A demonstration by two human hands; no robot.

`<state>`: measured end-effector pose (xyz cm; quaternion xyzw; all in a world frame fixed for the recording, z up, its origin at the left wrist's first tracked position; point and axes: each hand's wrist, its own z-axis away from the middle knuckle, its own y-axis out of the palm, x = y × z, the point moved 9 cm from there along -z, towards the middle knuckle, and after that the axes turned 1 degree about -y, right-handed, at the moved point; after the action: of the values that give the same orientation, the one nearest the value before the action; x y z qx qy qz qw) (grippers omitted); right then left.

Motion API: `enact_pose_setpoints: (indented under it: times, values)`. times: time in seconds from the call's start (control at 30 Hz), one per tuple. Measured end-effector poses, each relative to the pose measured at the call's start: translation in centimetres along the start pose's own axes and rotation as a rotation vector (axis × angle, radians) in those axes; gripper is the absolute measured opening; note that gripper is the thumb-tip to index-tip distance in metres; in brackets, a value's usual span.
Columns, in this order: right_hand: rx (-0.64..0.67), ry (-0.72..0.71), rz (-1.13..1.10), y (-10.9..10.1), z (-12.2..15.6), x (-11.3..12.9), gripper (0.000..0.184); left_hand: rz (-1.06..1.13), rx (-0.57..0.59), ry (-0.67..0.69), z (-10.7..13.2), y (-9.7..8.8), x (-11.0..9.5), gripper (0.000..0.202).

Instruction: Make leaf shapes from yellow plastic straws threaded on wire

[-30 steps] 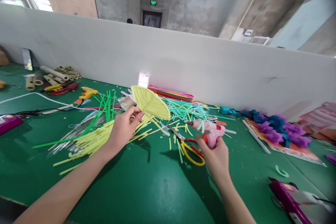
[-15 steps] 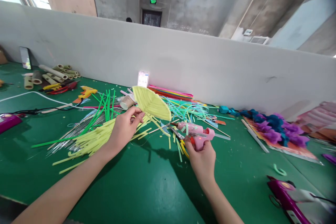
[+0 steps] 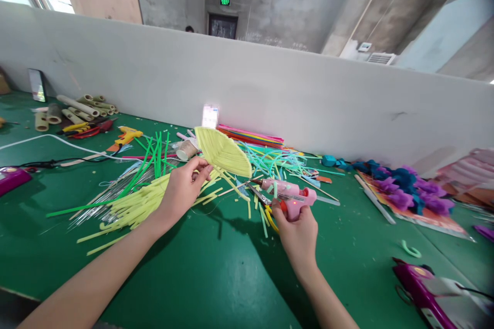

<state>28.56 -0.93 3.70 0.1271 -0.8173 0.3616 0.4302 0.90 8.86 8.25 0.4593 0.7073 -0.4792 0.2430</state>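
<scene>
My left hand (image 3: pixel 187 185) pinches a pale yellow leaf shape made of pipe cleaners (image 3: pixel 224 151), holding it above the table by its lower left edge. A pink hot glue gun (image 3: pixel 291 195) is gripped in my right hand (image 3: pixel 297 234), its nozzle pointing left, just below the leaf's right tip. Whether nozzle and leaf touch I cannot tell. Scissors with yellow handles (image 3: pixel 271 218) lie partly hidden behind the glue gun. Under my left forearm spreads a heap of loose yellow pipe cleaners (image 3: pixel 142 200).
Green pipe cleaners (image 3: pixel 158 157) and metal wires lie at the left, near a yellow glue gun (image 3: pixel 129 135) and bamboo pieces (image 3: pixel 81 108). Purple and blue fuzzy shapes (image 3: pixel 405 190) rest at the right. A purple device (image 3: pixel 420 288) sits front right. A white partition (image 3: pixel 270 87) stands behind.
Almost nothing differs. The clear glue stick at the back of the pink glue gun reaches very slightly further right; both hands keep their places.
</scene>
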Motion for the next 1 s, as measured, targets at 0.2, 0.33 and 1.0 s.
enact_pose_setpoints:
  times: [0.2, 0.33, 1.0]
  values:
    - [-0.001, 0.006, -0.001, -0.10, -0.01, -0.02, 0.037, -0.014, 0.003, 0.005, 0.08, 0.10, 0.10, 0.021]
    - [0.011, 0.007, -0.001, 0.00, 0.02, -0.02, 0.036, -0.023, -0.001, 0.010, 0.12, 0.11, 0.10, 0.022]
    - [0.019, 0.008, -0.006, 0.14, 0.03, -0.12, 0.036, -0.036, -0.002, 0.025, 0.12, 0.13, -0.03, 0.023]
